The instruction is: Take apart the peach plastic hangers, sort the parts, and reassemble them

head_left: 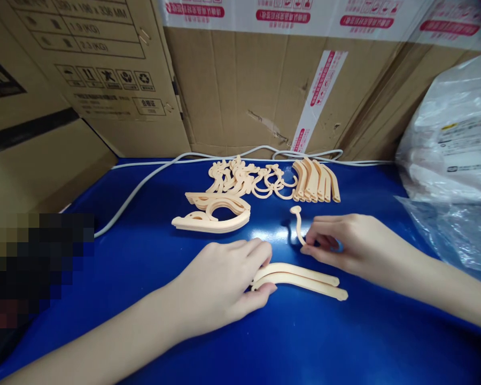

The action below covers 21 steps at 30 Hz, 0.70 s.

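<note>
Two long, curved cream hanger arms (296, 268) lie side by side on the blue tabletop (240, 353). My left hand (224, 280) grips their left ends between thumb and fingers, which hide those ends. Above and right of them, my right hand (347, 243) pinches the lower end of a small S-curved hook piece (299, 227) with a rounded, flattened top. That piece stands roughly upright, apart from the two arms. Its lower end is covered by my fingertips. Left of it rests a stack of folded cream hangers (212, 224).
Behind lie a pile of small hook pieces (236, 176), several ring-like curved pieces (270, 184) and a row of hanger arms (315, 182). A white cable (144, 179) runs along the back. Cardboard boxes (248, 85) wall the rear; plastic-wrapped packs (452, 133) stand right.
</note>
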Motion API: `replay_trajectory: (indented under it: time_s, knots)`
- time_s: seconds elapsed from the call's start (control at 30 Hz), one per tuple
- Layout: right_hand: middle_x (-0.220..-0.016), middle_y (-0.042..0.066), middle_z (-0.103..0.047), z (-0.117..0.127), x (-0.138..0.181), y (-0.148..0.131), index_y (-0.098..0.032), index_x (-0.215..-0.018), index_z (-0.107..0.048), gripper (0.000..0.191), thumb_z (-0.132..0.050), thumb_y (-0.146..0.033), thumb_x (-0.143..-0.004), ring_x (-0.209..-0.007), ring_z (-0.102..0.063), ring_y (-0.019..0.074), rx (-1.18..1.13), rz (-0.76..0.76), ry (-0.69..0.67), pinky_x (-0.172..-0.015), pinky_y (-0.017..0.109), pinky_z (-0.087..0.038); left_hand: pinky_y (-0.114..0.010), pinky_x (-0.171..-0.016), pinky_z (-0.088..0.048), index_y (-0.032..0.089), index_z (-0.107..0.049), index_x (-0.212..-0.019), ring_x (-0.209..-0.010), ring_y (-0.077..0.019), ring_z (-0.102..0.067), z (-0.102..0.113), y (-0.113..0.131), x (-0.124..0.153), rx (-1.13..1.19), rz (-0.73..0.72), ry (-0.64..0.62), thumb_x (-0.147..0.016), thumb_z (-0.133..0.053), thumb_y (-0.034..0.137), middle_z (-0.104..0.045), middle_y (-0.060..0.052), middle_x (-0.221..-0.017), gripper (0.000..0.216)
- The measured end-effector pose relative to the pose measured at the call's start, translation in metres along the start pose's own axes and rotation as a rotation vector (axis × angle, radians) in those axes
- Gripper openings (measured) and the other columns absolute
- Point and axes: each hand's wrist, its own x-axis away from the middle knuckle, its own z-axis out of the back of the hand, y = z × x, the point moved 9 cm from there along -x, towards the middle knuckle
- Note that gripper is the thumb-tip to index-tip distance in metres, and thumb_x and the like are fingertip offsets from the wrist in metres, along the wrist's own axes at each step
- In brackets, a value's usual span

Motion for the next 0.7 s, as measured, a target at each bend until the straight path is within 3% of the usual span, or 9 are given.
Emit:
replay_trajectory:
  time_s: [0.17,0.27,0.43,0.6,0.7]
  knots:
    - [-0.06,-0.003,-0.058,-0.008,0.013,0.004,-0.021,-0.071,-0.061,0.022,-0.059,-0.031,-0.091,-0.048,-0.049,0.01,-0.019,-0.038,0.029,-0.048,0.024,-0.032,-0.026,-0.055,-0.029,0.021,-0.049,-0.087,-0.065,-0.0141,-0.055,-0.001,-0.002,-0.002,0.058,0.051,-0.002,-0.091,-0.055,0.035,-0.061,0.003,-0.08,0.016]
    - [-0.06,-0.003,-0.057,-0.006,0.015,0.002,-0.02,-0.071,-0.06,0.025,-0.057,-0.032,-0.093,-0.049,-0.051,0.0104,0.002,0.004,0.058,-0.048,0.024,-0.032,-0.025,-0.053,-0.028,0.022,-0.049,-0.085,-0.061,-0.0134,-0.054,0.005,-0.002,-0.001,0.109,0.113,0.014,-0.089,-0.06,0.046,-0.061,0.004,-0.077,0.027]
    - [-0.065,-0.001,-0.058,-0.002,0.018,-0.001,-0.02,-0.074,-0.06,0.026,-0.055,-0.033,-0.096,-0.056,-0.056,0.0125,0.02,0.09,0.107,-0.051,0.024,-0.036,-0.024,-0.054,-0.031,0.023,-0.054,-0.085,-0.059,-0.0129,-0.054,0.048,-0.017,0.005,0.069,0.25,0.166,-0.091,-0.054,0.049,-0.061,0.005,-0.071,0.027]
    - [-0.07,0.001,-0.062,-0.005,0.019,-0.006,-0.019,-0.075,-0.057,0.025,-0.054,-0.031,-0.097,-0.061,-0.058,0.0137,0.036,0.153,0.125,-0.057,0.025,-0.04,-0.026,-0.052,-0.028,0.023,-0.058,-0.082,-0.056,-0.015,-0.05,0.095,-0.061,-0.004,-0.069,0.44,0.257,-0.09,-0.047,0.059,-0.058,0.002,-0.065,0.039]
    - [-0.068,0.0,-0.06,-0.006,0.018,-0.007,-0.019,-0.074,-0.054,0.026,-0.055,-0.031,-0.096,-0.059,-0.057,0.0131,0.047,0.158,0.135,-0.057,0.025,-0.039,-0.027,-0.056,-0.029,0.021,-0.059,-0.081,-0.063,-0.0167,-0.054,0.108,-0.088,-0.025,-0.095,0.509,0.249,-0.088,-0.048,0.056,-0.063,-0.001,-0.073,0.038]
